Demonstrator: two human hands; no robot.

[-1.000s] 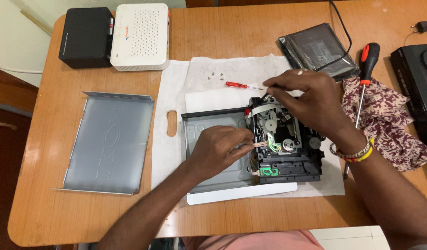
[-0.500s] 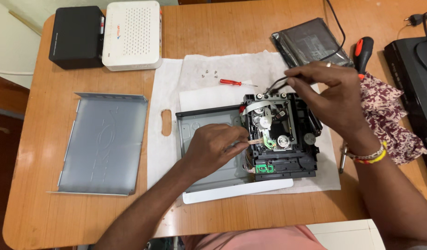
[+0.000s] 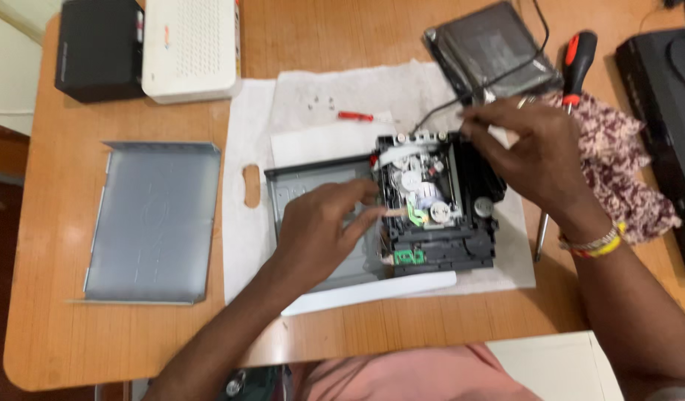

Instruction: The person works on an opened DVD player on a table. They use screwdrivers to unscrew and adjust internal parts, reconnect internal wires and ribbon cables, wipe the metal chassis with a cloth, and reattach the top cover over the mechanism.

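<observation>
The left hand is resting on the open grey chassis, its fingers lying together and reaching toward the left edge of the black drive mechanism; the fingertips are touching that edge, beside a small tan strip, though I cannot tell whether they are pinching it. The right hand is lying over the drive's upper right corner, fingers curled down onto its rim, gripping that corner loosely. A bracelet is sitting on that wrist.

The drive is sitting in the right half of the chassis, its silver and white parts showing from above and a small green board showing at its near left corner. Drive and chassis are lying on a white cloth.

Behind the drive, a small red screwdriver is lying on the cloth. Far left of the drive, a grey metal cover is lying flat on the wooden table. Behind and left of the drive, a black box and a white box are standing side by side. Right of the drive, a patterned rag is lying, with a red-and-black screwdriver behind it.
</observation>
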